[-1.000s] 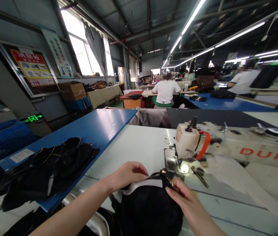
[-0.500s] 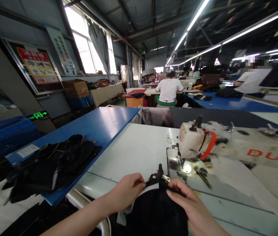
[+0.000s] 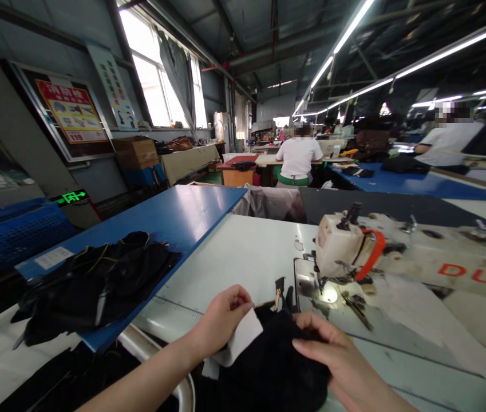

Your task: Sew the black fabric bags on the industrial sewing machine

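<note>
A black garment piece [image 3: 275, 357] with a white lining patch [image 3: 243, 339] lies on the white sewing table [image 3: 243, 257] in front of me. My left hand [image 3: 221, 323] pinches its left edge by the white patch. My right hand [image 3: 332, 355] rests on the dark fabric, fingers curled over its right side. A small metal zipper pull [image 3: 277, 294] sticks up at the top of the piece, just left of the needle plate. The white sewing machine [image 3: 354, 246] with an orange band stands to the right, its lamp lighting the plate [image 3: 326, 294].
A heap of black garments [image 3: 97, 280] lies on the blue table [image 3: 174, 220] at the left. A blue crate [image 3: 6, 240] stands far left. Other people in white shirts [image 3: 297, 157] sit at benches further back. Red lettering marks the machine arm [image 3: 474, 272].
The garment has been turned in my hands: the white patch now shows under my left fingers, and the zipper pull stands more upright. The view has shifted slightly left and down.
</note>
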Available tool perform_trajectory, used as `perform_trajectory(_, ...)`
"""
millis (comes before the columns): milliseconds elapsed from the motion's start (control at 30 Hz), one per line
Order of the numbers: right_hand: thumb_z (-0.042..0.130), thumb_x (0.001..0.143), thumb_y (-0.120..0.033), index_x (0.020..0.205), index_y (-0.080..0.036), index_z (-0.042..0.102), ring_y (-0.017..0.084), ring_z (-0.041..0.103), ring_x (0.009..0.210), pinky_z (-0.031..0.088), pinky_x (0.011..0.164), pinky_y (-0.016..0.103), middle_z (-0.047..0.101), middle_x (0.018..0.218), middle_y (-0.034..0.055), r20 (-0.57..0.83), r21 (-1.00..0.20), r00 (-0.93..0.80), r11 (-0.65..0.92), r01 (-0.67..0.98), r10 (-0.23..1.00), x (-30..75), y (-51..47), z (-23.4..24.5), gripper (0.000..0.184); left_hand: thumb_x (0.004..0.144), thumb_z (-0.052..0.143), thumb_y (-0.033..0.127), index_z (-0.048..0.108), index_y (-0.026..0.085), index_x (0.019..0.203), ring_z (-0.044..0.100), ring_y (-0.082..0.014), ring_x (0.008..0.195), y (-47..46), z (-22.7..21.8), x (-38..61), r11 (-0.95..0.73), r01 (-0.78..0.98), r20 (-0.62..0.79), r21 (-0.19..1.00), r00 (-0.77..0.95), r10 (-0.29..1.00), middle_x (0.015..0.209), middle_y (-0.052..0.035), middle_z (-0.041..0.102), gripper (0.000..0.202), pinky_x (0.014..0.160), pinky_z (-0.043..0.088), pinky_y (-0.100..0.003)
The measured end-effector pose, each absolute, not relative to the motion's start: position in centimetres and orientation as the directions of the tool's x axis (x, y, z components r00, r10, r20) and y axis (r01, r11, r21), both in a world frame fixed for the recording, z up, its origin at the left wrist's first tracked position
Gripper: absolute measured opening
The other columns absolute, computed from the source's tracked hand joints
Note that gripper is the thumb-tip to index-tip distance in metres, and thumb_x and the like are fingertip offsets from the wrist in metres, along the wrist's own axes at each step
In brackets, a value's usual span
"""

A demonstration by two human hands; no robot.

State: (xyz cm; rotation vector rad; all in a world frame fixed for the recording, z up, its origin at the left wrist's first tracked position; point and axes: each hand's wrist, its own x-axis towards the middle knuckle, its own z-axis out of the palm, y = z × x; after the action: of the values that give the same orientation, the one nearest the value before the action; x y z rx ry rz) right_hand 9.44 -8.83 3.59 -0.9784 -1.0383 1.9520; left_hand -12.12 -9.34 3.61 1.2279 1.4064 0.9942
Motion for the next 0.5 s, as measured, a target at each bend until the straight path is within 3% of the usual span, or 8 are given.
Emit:
perform_trajectory(100,0.072,0.062,-0.019,0.07,-0.019,0.06,0.014,0.051,0.066,0.036,0.063,0.025,0.058,0.068,-0.0024,-0.291,-0.857,-0.463,-0.443,-0.262,0.837,9.5,-8.7,3.0,0.015,0.075,0.061,0.024,0.057,0.017,0.08,0.047,-0.011,0.06,-9.9,3.7,-11.8,0.063,0.326,-0.082,0.943,0.046,0.996,0.065,0.0027,0.052,0.01,0.055,0.035,-0.021)
perform_trajectory(200,0.072,0.061,-0.016,0.067,-0.019,0.059,0.014,0.052,0.069,0.038,0.065,0.025,0.06,0.073,-0.0024,-0.293,-0.837,-0.462,-0.458,-0.298,0.837,9.3,-8.6,2.9,0.015,0.075,0.062,0.017,0.06,0.019,0.079,0.052,-0.016,0.079,-11.2,4.6,-11.4,-0.15,0.531,0.156,0.834,0.035,0.987,0.084,-0.0023,0.058,0.005,0.072,0.04,-0.026)
perform_trajectory(267,0.072,0.058,-0.013,0.063,-0.019,0.057,0.014,0.053,0.07,0.038,0.065,0.025,0.061,0.078,-0.0023,-0.292,-0.831,-0.445,-0.455,-0.32,0.846,9.2,-8.7,3.2,0.017,0.077,0.059,0.015,0.062,0.019,0.076,0.051,-0.0177,0.086,-12.1,5.5,-10.9,-0.257,0.627,0.285,0.735,0.058,0.957,0.087,-0.0032,0.058,0.005,0.078,0.039,-0.028)
perform_trajectory(367,0.072,0.054,-0.012,0.057,-0.018,0.053,0.014,0.053,0.068,0.039,0.062,0.025,0.061,0.077,-0.0018,-0.281,-0.828,-0.408,-0.434,-0.354,0.869,8.9,-8.8,3.7,0.02,0.081,0.055,0.016,0.063,0.018,0.072,0.052,-0.0145,0.078,-13.4,6.4,-10.2,-0.22,0.544,0.137,0.81,0.19,0.972,0.078,-0.0007,0.058,0.011,0.072,0.039,-0.024)
perform_trajectory(500,0.073,0.052,-0.011,0.058,-0.019,0.053,0.016,0.055,0.068,0.041,0.061,0.026,0.061,0.077,-0.001,-0.287,-0.818,-0.382,-0.432,-0.38,0.879,8.7,-8.9,3.6,0.022,0.084,0.053,0.027,0.063,0.015,0.077,0.048,-0.0104,0.066,-14.6,5.9,-9.3,0.155,0.282,-0.237,0.947,0.288,0.928,0.069,0.0018,0.053,0.017,0.06,0.036,-0.02)
